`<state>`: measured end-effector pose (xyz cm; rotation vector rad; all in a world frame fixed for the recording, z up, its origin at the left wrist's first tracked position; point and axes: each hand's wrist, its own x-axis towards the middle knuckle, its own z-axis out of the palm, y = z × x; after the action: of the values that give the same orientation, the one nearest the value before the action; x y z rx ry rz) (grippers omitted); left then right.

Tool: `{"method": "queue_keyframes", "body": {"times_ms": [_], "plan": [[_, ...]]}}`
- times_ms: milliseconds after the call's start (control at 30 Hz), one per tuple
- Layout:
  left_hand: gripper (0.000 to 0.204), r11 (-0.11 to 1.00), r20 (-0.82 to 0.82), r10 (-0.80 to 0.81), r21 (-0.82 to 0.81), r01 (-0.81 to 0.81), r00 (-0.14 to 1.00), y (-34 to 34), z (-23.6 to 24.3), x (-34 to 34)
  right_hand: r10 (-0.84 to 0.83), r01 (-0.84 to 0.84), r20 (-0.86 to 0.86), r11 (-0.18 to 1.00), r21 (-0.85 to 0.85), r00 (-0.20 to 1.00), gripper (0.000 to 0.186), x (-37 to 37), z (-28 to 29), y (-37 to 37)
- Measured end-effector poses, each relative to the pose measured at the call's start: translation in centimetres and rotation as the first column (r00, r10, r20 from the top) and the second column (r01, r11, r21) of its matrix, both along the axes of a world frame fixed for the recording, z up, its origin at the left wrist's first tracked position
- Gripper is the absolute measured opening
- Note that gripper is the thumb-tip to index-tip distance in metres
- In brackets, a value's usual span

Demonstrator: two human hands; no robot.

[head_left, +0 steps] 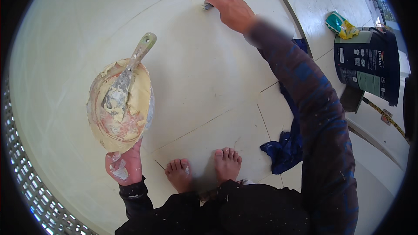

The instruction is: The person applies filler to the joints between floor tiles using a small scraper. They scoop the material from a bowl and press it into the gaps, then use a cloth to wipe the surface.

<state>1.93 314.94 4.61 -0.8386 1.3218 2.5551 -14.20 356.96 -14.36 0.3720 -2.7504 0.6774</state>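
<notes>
Centrally left, a bowl [150,111] of cream paste [139,91] rests on the left hand [124,167], whose fingers are hidden beneath, so I cannot tell their grip. Inside lies a smeared spatula [130,65], its long axis slanting: handle toward the upper right, past the rim, blade lower left, its edge buried in paste. Farther right, the right hand [230,11] pinches a small grey piece [207,6], mostly covered by fingers, at the pale tiles [204,78]; the cuff is blurred.

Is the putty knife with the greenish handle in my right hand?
No, the putty knife lies across the bowl above your left hand.
</notes>
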Motion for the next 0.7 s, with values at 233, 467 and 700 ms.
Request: {"method": "queue_keyframes", "body": {"times_ms": [233, 467, 700], "plan": [[0.085, 0.999, -0.030, -0.009, 0.047, 0.010, 1.000, 0.0, 1.6, 4.6, 0.100, -0.079, 0.190, 0.991, -0.111, 0.977, 0.028, 26.6, 7.5, -2.2], [0.081, 0.957, -0.118, -0.132, 0.242, 0.158, 0.984, -2.4, 3.7, 4.3, 0.022, 0.125, 0.540, 0.964, -0.234, 0.841, 0.030, 34.0, 12.1, -3.2], [0.078, 0.981, -0.037, -0.148, 0.117, 0.152, 0.988, -1.0, 4.1, 3.0, -0.034, 0.097, 0.182, 0.933, -0.347, 0.983, 0.030, 7.3, 9.3, -3.8]]}}
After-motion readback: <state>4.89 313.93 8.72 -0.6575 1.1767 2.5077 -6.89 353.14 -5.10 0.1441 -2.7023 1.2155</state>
